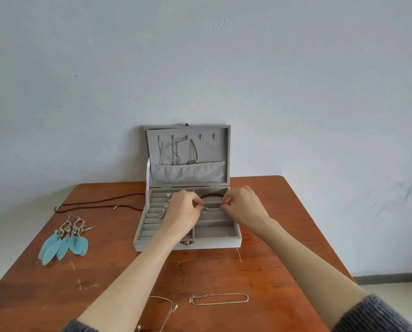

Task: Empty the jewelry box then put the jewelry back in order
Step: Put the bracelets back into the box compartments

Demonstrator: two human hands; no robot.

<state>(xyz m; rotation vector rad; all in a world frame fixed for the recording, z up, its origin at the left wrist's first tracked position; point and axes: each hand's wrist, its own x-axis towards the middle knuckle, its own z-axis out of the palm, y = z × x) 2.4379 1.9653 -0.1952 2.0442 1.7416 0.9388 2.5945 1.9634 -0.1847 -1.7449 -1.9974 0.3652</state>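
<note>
- Left hand (184,208) and right hand (242,204) are over the open jewelry box (187,244), each pinching one end of a thin silver bracelet (212,208); it runs straight between them, probably so it lies flat and untangled.
- Bracelet sits over the middle right-side compartment; can't tell if it touches the lining yet.
- Dark red bead bracelet (211,195) is in the compartment just behind.
- Small earrings (162,213) sit in the ring-roll slots on the left side of the box, partly hidden by the left hand.
- Thin chains (176,150) hang from hooks inside the upright lid, ends dropping toward the pocket.
- On the table (284,236), outside the box: blue feather earrings (65,243) and a dark bead necklace (99,202) left of it, two silver chain bracelets (220,299) near the front edge.
- Judgement: refilling phase, partway through.
</note>
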